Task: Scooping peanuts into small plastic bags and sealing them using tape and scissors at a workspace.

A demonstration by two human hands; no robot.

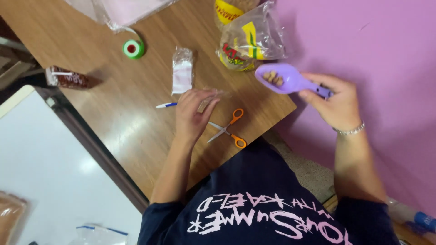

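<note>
Right hand (338,105), centre right of the frame, is wrapped around the handle of a purple plastic scoop (290,80), and a few small brown pieces sit in the scoop's bowl, which hangs over the table's edge against the pink wall (381,50). Left hand (193,113) is down at the middle of the wooden table (113,104), fingers curled narrow around a small clear bag (210,100) with something brown in it. Just below that hand lie orange-handled scissors (228,129), blades open. A blue-and-white pen (166,105) pokes out to the hand's left. Above it lies a stack of small clear bags (182,71). Upper centre, a large clear bag with yellow and red print (251,43) stands just beside the scoop. Upper left, a green roll of tape (133,48).
</note>
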